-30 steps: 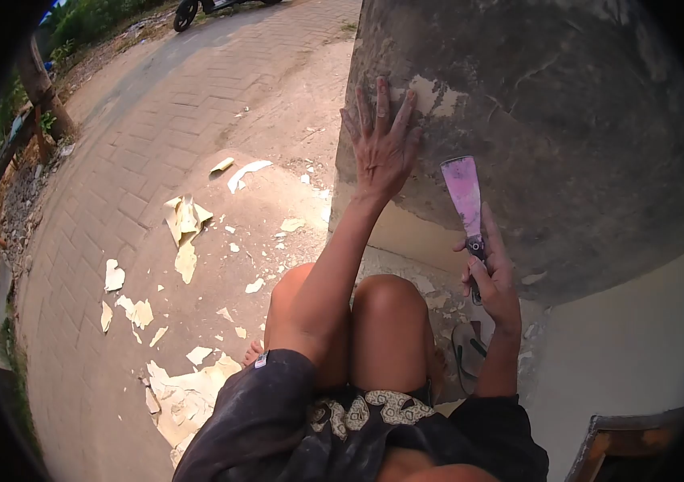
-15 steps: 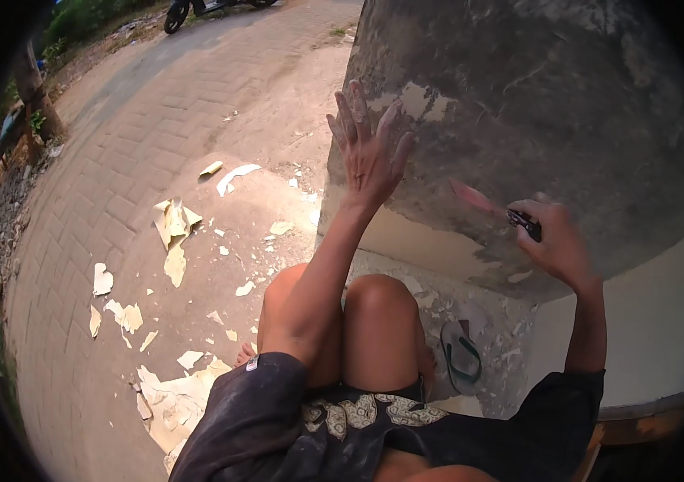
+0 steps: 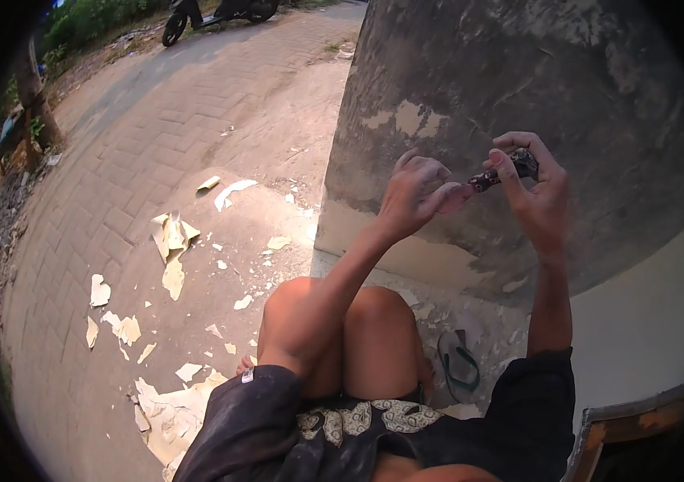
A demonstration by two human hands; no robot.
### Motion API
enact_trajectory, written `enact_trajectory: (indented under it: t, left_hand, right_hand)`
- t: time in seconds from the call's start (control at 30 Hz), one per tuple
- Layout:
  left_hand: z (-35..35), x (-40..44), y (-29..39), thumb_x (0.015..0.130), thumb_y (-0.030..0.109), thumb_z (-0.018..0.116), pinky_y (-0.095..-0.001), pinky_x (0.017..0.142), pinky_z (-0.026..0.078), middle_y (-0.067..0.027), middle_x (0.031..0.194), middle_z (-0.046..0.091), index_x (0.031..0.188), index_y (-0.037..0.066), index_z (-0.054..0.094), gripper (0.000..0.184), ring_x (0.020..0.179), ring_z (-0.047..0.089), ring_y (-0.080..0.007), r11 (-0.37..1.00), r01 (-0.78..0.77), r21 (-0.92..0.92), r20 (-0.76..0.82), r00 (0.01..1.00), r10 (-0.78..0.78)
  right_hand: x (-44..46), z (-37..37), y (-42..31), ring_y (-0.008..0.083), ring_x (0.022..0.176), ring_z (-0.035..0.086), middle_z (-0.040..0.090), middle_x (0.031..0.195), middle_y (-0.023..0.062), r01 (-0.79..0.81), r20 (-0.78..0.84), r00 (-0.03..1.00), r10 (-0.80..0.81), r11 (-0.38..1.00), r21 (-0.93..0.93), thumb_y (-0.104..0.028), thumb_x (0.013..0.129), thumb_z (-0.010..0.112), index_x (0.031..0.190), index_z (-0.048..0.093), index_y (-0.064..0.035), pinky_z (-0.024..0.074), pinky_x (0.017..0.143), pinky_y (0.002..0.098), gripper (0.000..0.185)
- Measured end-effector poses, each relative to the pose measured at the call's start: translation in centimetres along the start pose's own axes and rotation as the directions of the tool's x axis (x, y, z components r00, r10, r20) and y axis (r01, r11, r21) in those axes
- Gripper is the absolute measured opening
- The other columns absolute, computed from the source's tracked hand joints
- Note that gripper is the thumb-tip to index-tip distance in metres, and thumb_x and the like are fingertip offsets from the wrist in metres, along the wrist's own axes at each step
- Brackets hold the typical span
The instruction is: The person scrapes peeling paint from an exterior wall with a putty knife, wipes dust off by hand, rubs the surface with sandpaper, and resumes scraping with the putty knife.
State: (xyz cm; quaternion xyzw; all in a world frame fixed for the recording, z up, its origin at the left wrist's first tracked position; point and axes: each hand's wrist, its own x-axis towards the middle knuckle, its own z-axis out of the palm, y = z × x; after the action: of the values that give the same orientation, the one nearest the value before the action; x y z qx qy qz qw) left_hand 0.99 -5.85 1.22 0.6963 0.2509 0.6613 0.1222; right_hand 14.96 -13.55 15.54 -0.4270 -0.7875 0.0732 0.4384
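My right hand (image 3: 536, 189) grips the dark, patterned handle (image 3: 482, 180) of a scraper with a reddish, knife-like blade (image 3: 458, 198). The blade points left toward my left hand (image 3: 418, 191). Curled fingers and thumb of that hand close on the blade's end and hide its tip. Both hands are in front of a dark grey wall (image 3: 599, 112) with bare, rough patches. Pale paint remnants (image 3: 418, 119) cling near its left edge, and a cream band (image 3: 406, 241) runs along its lower part. Whitish dust coats my fingers.
Peeled pale paint flakes (image 3: 172, 241) litter the ground to the left, with a larger heap (image 3: 169, 410) nearer me. A sandal (image 3: 460, 365) lies by my foot. A wooden edge (image 3: 639, 422) is at lower right. A motorbike (image 3: 217, 14) stands beyond the paving.
My left hand has left its spread position against the wall, moving down and right onto the blade. My right hand has risen with the scraper and turned, its fingers now higher.
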Motion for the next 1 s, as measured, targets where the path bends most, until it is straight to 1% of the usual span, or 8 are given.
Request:
enact_trajectory:
  t: [0.07, 0.13, 0.23, 0.4, 0.47, 0.57, 0.77, 1.0]
  left_hand:
    - [0.1, -0.1, 0.4, 0.081, 0.021, 0.071, -0.0451, 0.102, 0.035, -0.0063, 0.083, 0.064, 0.085, 0.007, 0.065, 0.016, 0.088, 0.06, -0.0271, 0.999, 0.032, -0.031, -0.048, 0.998, -0.033]
    - [-0.5, 0.3, 0.8, 0.082, 0.019, 0.07, -0.0449, 0.102, 0.035, -0.0071, 0.083, 0.064, 0.085, 0.006, 0.065, 0.014, 0.087, 0.059, -0.0277, 0.999, 0.024, -0.022, -0.079, 0.997, -0.026]
    - [-1.8, 1.2, 1.8, 0.084, 0.016, 0.069, -0.0421, 0.098, 0.039, -0.0088, 0.087, 0.065, 0.087, 0.005, 0.065, 0.012, 0.088, 0.06, -0.0285, 0.999, 0.036, 0.016, -0.106, 0.994, -0.034]
    - [-6.7, 6.9, 2.2, 0.09, 0.008, 0.06, -0.0345, 0.084, 0.048, -0.0119, 0.096, 0.068, 0.101, 0.002, 0.066, 0.014, 0.095, 0.064, -0.0263, 0.998, -0.059, 0.022, -0.082, 0.995, 0.061]
    - [-8.9, 9.5, 1.5, 0.094, 0.005, 0.053, -0.0319, 0.083, 0.05, -0.0112, 0.102, 0.069, 0.111, 0.003, 0.064, 0.021, 0.098, 0.066, -0.0224, 0.999, -0.035, -0.02, -0.006, 0.999, 0.035]
    - [-10.1, 11.6, 2.8, 0.093, 0.012, 0.058, -0.0308, 0.09, 0.048, -0.0109, 0.102, 0.07, 0.111, -0.002, 0.063, 0.023, 0.102, 0.065, -0.0168, 0.986, -0.107, 0.13, 0.161, 0.983, 0.086]
    - [-10.5, 12.5, 1.3, 0.083, 0.018, 0.07, -0.0344, 0.079, 0.054, -0.0127, 0.093, 0.072, 0.103, 0.004, 0.07, 0.024, 0.094, 0.07, -0.0248, 0.985, -0.158, 0.065, 0.307, 0.943, 0.131]
    - [-9.9, 11.9, 0.6, 0.085, 0.02, 0.071, -0.0335, 0.068, 0.054, -0.009, 0.091, 0.072, 0.102, 0.009, 0.07, 0.02, 0.082, 0.071, -0.0226, 0.956, -0.217, 0.197, 0.26, 0.952, 0.163]
  right_hand:
    - [-0.4, 2.3, 0.1, 0.0119, 0.068, 0.062, 0.064, 0.072, 0.0055, 0.078, -0.135, 0.99, -0.028, 0.92, 0.384, -0.032, 0.095, 0.059, 0.091, 0.061, -0.0021, 0.0484, 0.064, 0.0276, 0.03]
    - [-0.1, 4.2, 0.1, 0.0101, 0.061, 0.057, 0.06, 0.067, 0.0043, 0.186, -0.169, 0.982, -0.081, 0.547, 0.816, -0.043, 0.098, 0.051, 0.083, 0.059, -0.0017, 0.0457, 0.06, 0.0247, 0.045]
    - [1.0, 5.6, 1.5, 0.0082, 0.051, 0.045, 0.05, 0.058, 0.0021, 0.153, -0.111, 0.988, -0.106, 0.628, 0.763, -0.049, 0.1, 0.04, 0.069, 0.054, -0.003, 0.0365, 0.051, 0.023, 0.057]
    - [6.4, 5.0, -1.7, 0.007, 0.048, 0.035, 0.04, 0.052, -0.0006, 0.35, -0.257, 0.936, -0.241, 0.553, 0.756, -0.027, 0.097, 0.039, 0.06, 0.049, -0.0026, 0.0248, 0.045, 0.0252, 0.046]
    - [8.6, 4.6, -3.8, 0.0122, 0.047, 0.022, 0.028, 0.05, 0.0005, 0.355, -0.263, 0.935, -0.239, 0.649, 0.673, -0.03, 0.095, 0.03, 0.059, 0.034, -0.0081, 0.0229, 0.047, 0.0301, 0.042]
    - [11.6, 7.5, -2.4, 0.0064, 0.048, 0.038, 0.048, 0.056, 0.0022, 0.371, -0.269, 0.928, -0.258, 0.573, 0.731, -0.022, 0.095, 0.046, 0.061, 0.05, -0.0029, 0.0296, 0.045, 0.0241, 0.04]
    - [11.9, 7.4, -2.1, 0.0049, 0.048, 0.034, 0.044, 0.055, 0.0, 0.424, -0.343, 0.905, -0.251, 0.482, 0.767, -0.021, 0.096, 0.044, 0.057, 0.043, -0.0054, 0.0257, 0.043, 0.0241, 0.042]
    - [10.6, 7.8, -2.5, 0.0055, 0.046, 0.034, 0.043, 0.055, 0.0003, 0.38, -0.343, 0.92, -0.191, 0.654, 0.654, -0.022, 0.095, 0.041, 0.056, 0.041, -0.0052, 0.0242, 0.043, 0.0243, 0.042]
